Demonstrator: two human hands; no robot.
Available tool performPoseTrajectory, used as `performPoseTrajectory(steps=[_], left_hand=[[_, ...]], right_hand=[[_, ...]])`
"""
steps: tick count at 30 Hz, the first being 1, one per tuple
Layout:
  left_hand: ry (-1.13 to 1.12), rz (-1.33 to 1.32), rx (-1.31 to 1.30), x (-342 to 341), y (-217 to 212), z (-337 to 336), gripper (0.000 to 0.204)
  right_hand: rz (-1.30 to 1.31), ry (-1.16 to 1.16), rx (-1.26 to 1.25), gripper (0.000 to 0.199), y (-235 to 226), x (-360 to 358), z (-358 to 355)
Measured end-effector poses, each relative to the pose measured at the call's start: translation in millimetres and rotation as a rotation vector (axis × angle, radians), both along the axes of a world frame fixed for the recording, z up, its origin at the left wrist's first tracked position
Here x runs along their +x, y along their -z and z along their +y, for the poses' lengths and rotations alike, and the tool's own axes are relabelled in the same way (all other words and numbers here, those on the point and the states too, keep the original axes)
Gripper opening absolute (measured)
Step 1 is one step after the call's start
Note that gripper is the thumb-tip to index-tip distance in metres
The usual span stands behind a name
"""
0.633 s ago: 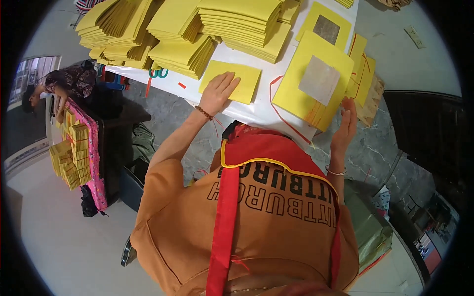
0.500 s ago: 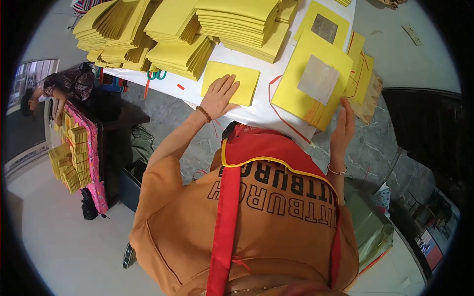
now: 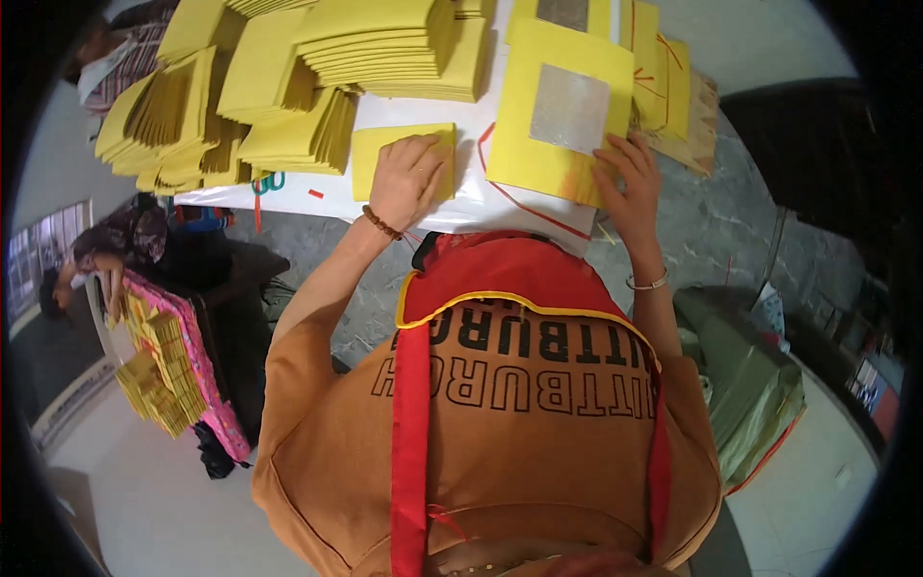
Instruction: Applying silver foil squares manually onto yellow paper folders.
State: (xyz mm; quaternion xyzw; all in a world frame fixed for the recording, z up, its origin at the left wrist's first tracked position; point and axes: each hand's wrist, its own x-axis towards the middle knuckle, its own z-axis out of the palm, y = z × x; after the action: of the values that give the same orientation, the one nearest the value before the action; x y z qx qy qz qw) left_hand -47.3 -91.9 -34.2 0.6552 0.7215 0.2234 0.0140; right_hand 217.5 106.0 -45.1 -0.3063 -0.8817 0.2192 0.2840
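My left hand (image 3: 406, 175), with a beaded bracelet at the wrist, rests on a folded yellow paper (image 3: 441, 159) on the white-covered table. Its fingers lie over the paper, slightly bent, holding nothing. My right hand (image 3: 632, 185) is at the lower right edge of a larger yellow sheet (image 3: 514, 144) that has a silvery square (image 3: 569, 108) in its middle. The fingers are apart and touch the sheet's edge and corner. A red string (image 3: 519, 200) lies along the left and lower side of that sheet.
Stacks of folded yellow paper (image 3: 375, 43) fill the table's far left. Green-handled scissors (image 3: 269, 182) lie near the front edge. Yellow pieces with red strings (image 3: 663, 82) lie at the right. Another person (image 3: 120, 240) bends over a pink-edged table with yellow bundles (image 3: 173, 365) at left.
My right hand has come in from beside the yellow sheet to touch its edge. My left hand stays on the folded paper, its fingers now more bent. The whole view has shifted.
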Motion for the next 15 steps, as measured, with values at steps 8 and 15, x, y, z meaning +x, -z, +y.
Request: performPoseTrajectory(steps=[8, 15], left_hand=[[0.438, 0.02, 0.111, 54.7, -22.3, 70.6, 0.036], [0.523, -0.147, 0.112, 49.0, -27.2, 84.4, 0.02]], right_hand=[[0.023, 0.015, -0.096, 0.02, 3.5, 0.3, 0.0], [0.324, 0.003, -0.655, 0.019, 10.1, 2.0, -0.9]])
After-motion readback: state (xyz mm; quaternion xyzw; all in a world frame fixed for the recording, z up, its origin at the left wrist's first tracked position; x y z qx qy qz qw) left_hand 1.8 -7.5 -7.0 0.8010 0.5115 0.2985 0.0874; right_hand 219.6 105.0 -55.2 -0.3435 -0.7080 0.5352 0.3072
